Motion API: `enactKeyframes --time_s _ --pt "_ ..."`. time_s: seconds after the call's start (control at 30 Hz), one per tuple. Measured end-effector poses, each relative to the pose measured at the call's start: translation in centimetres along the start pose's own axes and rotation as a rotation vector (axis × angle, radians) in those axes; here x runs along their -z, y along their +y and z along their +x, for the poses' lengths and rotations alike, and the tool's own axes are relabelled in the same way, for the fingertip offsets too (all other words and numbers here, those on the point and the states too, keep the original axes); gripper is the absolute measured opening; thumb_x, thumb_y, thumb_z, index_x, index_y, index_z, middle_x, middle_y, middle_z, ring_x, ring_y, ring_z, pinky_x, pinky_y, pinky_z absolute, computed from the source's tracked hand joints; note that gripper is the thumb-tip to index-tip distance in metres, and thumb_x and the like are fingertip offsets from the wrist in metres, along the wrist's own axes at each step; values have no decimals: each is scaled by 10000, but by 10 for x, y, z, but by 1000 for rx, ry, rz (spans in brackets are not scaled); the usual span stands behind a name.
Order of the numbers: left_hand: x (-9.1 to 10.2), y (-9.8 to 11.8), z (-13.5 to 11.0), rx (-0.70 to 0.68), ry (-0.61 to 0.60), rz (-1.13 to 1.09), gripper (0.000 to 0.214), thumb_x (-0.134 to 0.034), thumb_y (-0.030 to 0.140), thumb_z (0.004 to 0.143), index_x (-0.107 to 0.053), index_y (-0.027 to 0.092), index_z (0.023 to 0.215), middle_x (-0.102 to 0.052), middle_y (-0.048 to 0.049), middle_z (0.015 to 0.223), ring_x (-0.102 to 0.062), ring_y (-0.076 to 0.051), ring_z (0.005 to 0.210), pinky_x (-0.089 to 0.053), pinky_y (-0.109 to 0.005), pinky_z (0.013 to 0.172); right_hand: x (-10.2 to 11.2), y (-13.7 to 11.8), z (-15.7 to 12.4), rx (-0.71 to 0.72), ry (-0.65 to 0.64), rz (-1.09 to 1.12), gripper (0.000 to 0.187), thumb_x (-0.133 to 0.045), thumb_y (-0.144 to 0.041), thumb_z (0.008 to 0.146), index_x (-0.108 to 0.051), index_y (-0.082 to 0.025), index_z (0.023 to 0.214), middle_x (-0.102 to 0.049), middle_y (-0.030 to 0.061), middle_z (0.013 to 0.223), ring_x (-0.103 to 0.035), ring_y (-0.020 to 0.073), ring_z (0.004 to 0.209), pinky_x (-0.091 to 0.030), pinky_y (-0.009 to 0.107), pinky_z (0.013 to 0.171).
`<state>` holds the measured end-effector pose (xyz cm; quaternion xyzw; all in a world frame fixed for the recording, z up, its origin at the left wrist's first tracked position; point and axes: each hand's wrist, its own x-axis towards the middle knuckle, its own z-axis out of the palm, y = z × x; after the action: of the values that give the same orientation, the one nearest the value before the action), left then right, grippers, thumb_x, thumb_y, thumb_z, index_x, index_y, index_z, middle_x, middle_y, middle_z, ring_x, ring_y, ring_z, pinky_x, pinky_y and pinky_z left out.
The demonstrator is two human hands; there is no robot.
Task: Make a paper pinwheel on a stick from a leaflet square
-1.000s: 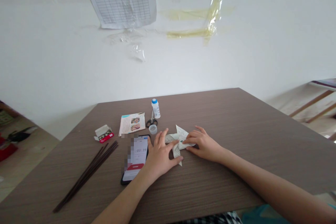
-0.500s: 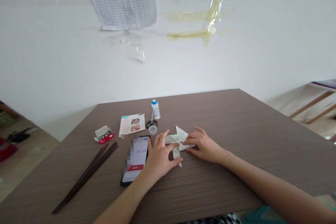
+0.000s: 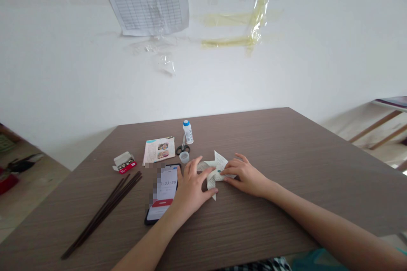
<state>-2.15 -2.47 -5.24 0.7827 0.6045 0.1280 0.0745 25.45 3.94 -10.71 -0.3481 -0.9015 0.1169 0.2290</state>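
Observation:
A pinwheel of folded printed paper [image 3: 219,161] lies on the table between my hands, its pointed blades spread around the middle. My left hand [image 3: 192,184] is over its left side, with the index finger by the centre and the thumb on the lower blade. The other left fingers are spread and raised. From the right, my right hand [image 3: 244,175] has its thumb and fingertips closed on the right blade near the centre. My fingers hide part of the folds.
A phone [image 3: 163,192] showing a timer lies beside my left hand. Beyond it are a small open box [image 3: 125,162], a printed booklet [image 3: 159,150], scissors [image 3: 183,148], a blue-capped bottle [image 3: 188,132] and a small clear cup [image 3: 184,158]. Thin dark sticks [image 3: 103,214] lie at the left.
The pinwheel's lower blade and my left thumb have shifted slightly left. My right hand stays on the right blade. The whole view has moved a little.

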Motion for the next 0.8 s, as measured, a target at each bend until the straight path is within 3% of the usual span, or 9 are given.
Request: enactKeyframes --time_s 0.1,0.2,0.3,0.4,0.53,0.63,0.8 --pt "0 -3 2 55 28 21 716 -1093 234 1008 -895 361 1685 -664 -208 1947 -618 -570 1813 -434 -974 1478 -3 4 0 36 29 15 228 -802 -258 1253 -993 -322 1360 -979 86 1275 -918 302 1255 -513 723 1498" --pt "-3 -9 3 83 41 38 557 -1037 231 1047 -924 322 1585 -684 -207 1926 -631 -551 1807 -457 -946 1480 -6 8 1 77 69 59 223 -814 -231 1235 -996 -317 1331 -978 79 1225 -927 295 1174 -580 661 1450" --pt "-9 -15 3 73 46 53 360 -994 224 1075 -962 297 1425 -694 -205 1922 -633 -551 1806 -467 -944 1468 -4 10 3 80 112 119 268 -787 -201 1235 -992 -312 1366 -976 85 1200 -931 298 1126 -705 535 1280" --pt "-13 -19 3 60 70 60 341 -980 205 1078 -962 301 1405 -718 -199 1900 -649 -552 1789 -481 -952 1448 2 12 4 35 162 135 338 -723 -190 1251 -974 -307 1444 -977 112 1267 -935 314 1179 -749 469 1162" --pt "-11 -17 4 73 81 75 394 -986 175 1070 -956 317 1436 -715 -191 1899 -661 -533 1783 -474 -946 1460 6 21 3 -21 127 67 480 -674 -136 1189 -936 -311 1552 -945 133 1551 -894 341 1453 -707 537 1325" --pt "-7 -15 4 97 69 106 436 -967 173 1095 -950 314 1507 -706 -199 1912 -647 -525 1799 -451 -936 1485 3 27 1 -76 34 -3 545 -635 -125 1175 -911 -318 1604 -862 140 1755 -809 358 1647 -561 689 1497" --pt "-8 -16 3 99 125 146 480 -944 187 1116 -925 291 1584 -732 -212 1884 -675 -522 1769 -488 -908 1481 0 26 -1 -122 -58 -66 505 -628 -186 1224 -901 -332 1622 -838 155 1792 -759 364 1718 -412 774 1571"
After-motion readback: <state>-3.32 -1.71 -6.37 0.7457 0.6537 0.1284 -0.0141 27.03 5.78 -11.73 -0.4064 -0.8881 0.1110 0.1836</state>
